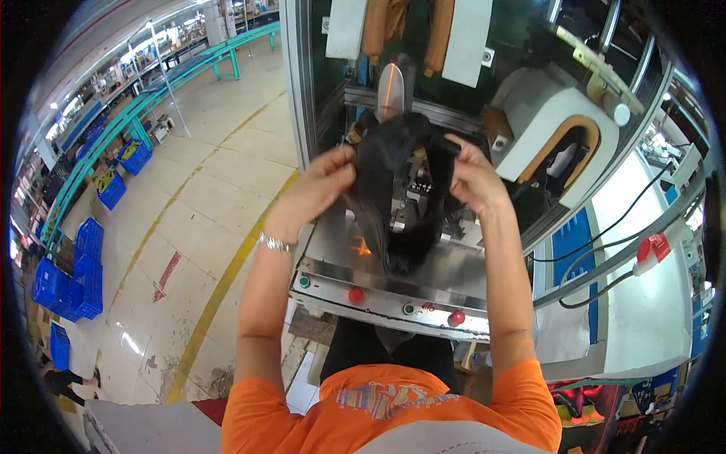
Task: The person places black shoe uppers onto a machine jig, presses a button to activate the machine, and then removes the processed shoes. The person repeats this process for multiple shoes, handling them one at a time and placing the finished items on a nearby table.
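Observation:
A black shoe upper (pixel 376 189) hangs between my two hands, with its long opening turned up toward the view. My left hand (pixel 327 185) pinches its left edge, thumb and fingers closed on the material. At the opposite edge, my right hand (pixel 476 178) has its fingers curled round the upper's rim. Just beyond the upper stands a rounded metal form (pixel 391 91) with an orange light line along it. Machine parts show through the upper's opening, and the upper hides part of the metal bed (pixel 333 242) beneath it.
Along the machine's front panel sit a red button (pixel 355 296), another red button (pixel 457 318) and green ones. Padded clamps (pixel 578 136) flank the machine's right side; brown pads (pixel 374 34) hang above. Blue crates (pixel 87 257) stand on the floor at left, near a green conveyor (pixel 144 106).

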`<state>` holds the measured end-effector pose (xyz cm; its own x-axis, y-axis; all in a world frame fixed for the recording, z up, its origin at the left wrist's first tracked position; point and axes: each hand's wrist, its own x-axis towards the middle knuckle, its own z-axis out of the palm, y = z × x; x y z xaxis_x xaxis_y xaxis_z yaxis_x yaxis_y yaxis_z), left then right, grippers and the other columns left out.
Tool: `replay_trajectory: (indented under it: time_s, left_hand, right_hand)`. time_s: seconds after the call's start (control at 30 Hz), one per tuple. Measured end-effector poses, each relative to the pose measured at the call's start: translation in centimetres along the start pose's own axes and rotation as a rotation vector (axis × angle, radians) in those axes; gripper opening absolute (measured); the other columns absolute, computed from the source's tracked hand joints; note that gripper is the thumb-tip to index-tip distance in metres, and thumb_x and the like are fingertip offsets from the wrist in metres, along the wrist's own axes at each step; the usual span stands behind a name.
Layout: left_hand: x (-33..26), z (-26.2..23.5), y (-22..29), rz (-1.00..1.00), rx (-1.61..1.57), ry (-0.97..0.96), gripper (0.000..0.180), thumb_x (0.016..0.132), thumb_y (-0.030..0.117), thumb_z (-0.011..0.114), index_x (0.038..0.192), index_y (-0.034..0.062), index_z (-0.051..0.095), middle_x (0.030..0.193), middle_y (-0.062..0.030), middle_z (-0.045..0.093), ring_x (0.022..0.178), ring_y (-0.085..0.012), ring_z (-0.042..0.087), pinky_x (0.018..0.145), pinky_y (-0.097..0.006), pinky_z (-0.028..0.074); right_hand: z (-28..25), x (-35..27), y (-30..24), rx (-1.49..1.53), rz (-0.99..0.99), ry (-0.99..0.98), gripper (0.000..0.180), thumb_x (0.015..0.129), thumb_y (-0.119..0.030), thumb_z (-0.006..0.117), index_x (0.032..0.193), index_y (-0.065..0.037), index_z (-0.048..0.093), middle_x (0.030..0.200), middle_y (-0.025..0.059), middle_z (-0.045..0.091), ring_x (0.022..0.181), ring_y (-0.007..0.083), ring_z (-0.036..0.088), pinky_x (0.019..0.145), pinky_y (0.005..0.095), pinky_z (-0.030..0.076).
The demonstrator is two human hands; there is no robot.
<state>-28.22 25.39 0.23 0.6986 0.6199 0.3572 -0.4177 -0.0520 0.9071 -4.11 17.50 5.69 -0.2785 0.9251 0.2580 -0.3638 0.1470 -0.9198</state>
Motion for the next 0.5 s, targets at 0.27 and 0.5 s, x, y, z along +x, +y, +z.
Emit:
replay_trajectory:
  time_s: [0.27,0.5]
  left_hand:
    - [9.0,-3.3,3.1,0.233,0.139,0.192,0.011,0.089,0.019,0.05,0.087,0.0086,0.054,0.079,0.008,0.049,0.075,-0.0014,0.043,0.069,-0.017,0.033]
    - [10.8,-4.0,2.1,0.164,0.167,0.208,0.01,0.086,0.016,0.052,0.088,0.0083,0.058,0.087,0.0059,0.055,0.077,-0.0033,0.045,0.07,-0.018,0.033]
  right_hand:
    - [-2.7,8.6,-0.5,-0.13,-0.278,0.219,0.014,0.079,-0.004,0.06,0.093,-0.004,0.059,0.087,0.0041,0.063,0.079,0.0094,0.058,0.077,0.0228,0.043]
    - [-3.0,10.4,0.4,-0.048,-0.309,0.343,0.011,0.076,-0.005,0.064,0.086,-0.002,0.06,0.081,0.0039,0.062,0.074,0.0112,0.057,0.071,0.022,0.045]
